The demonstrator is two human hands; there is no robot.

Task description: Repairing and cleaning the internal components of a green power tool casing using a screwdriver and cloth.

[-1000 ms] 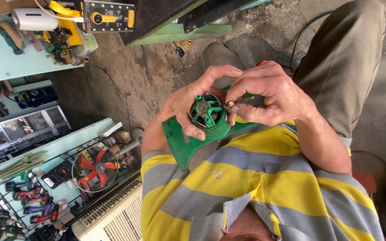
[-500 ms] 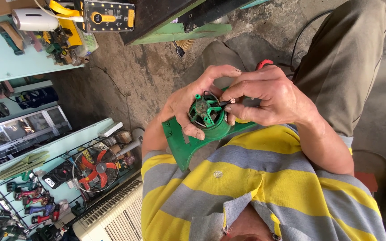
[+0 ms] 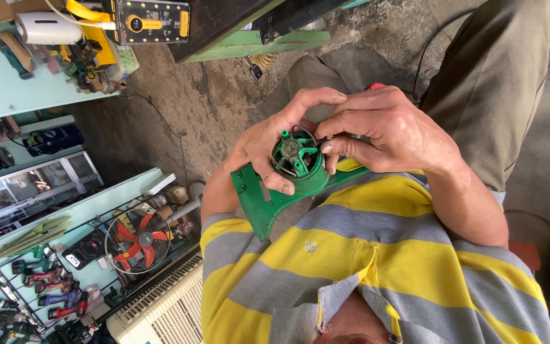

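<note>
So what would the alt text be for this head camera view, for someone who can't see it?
Two bare hands hold a green plastic motor housing against a yellow and grey striped shirt: the left hand cups its round end, and the right hand pinches a small part at its rim. A concrete floor lies beyond.

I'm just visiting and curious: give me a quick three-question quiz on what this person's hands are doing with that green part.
1. True or false: the left hand cradles the green tool housing from beneath.
2. Where do the right hand fingertips pinch?
A. at the rim of the round motor opening
B. on the red fan
C. on the yellow meter
3. Fill in: the housing is held in front of a shirt striped yellow and ____.

Key: 1 true; 2 A; 3 grey.
</note>
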